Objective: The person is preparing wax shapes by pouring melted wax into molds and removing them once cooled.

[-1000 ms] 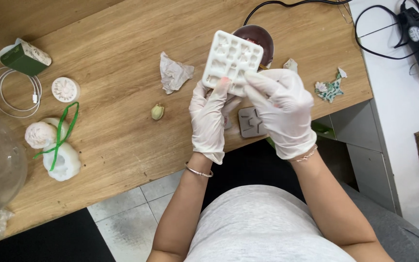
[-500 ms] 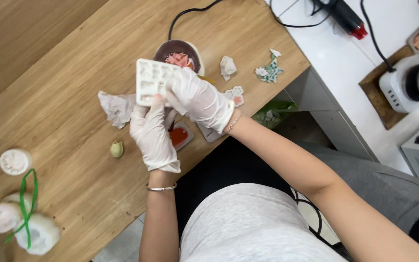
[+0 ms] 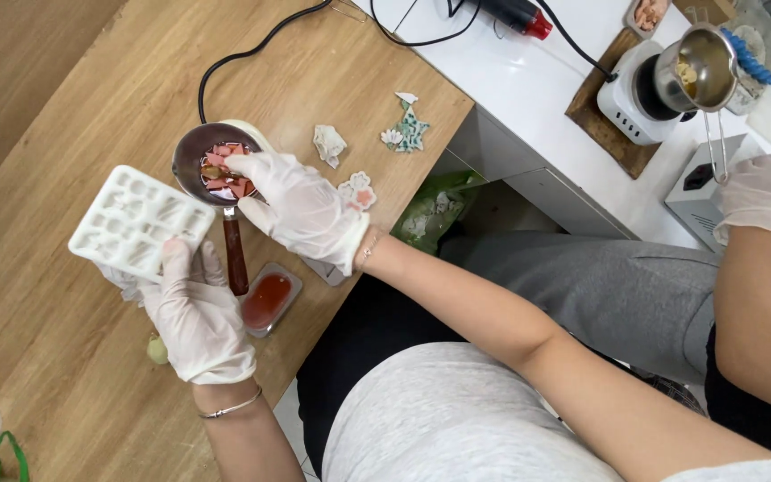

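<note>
Nearest, left hand [image 3: 194, 321] in a white glove, gripping the near edge of a white plastic mould tray [image 3: 140, 221] with shaped cavities, held tilted above the wooden tabletop [image 3: 46, 357]. Just right of that hand, a small clear dish of red liquid [image 3: 267, 301]. Farther out, gloved right hand [image 3: 301, 210], fingertips pinching pink pieces inside a small round metal pot [image 3: 211, 165] with a dark red handle.

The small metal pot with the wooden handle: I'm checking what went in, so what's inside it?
Pink and reddish pieces lie inside the small metal pot. The right hand reaches over its rim, fingertips among them, covering part of the contents; the bottom cannot be seen.
</note>
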